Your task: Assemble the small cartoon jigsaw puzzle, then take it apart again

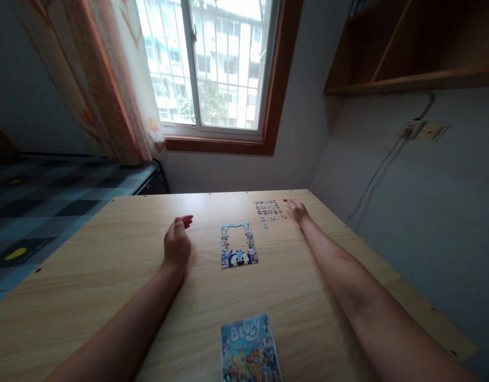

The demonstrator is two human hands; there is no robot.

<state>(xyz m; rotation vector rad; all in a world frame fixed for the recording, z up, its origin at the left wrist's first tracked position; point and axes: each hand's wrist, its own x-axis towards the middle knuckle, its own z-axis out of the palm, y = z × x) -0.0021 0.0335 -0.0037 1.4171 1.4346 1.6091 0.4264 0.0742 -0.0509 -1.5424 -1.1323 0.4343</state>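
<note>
A partly assembled jigsaw puzzle (239,259) lies on the table; its border is joined around a bare middle, with a blue dog face along the near edge. Loose puzzle pieces (267,207) are spread in rough rows beyond it to the right. My right hand (297,212) rests just right of these pieces, fingers stretched toward them, with no piece visible in it. To the left of the puzzle, my left hand (178,241) lies on its side on the table, fingers loosely bent and apart from the puzzle. Nothing shows in it.
A blue Bluey box (250,350) lies at the near edge of view on the wooden table (204,318). A window (228,69) and curtain (104,79) are behind. On the left stands a bed (69,180); a shelf (419,79) and a cable (371,180) are on the right wall.
</note>
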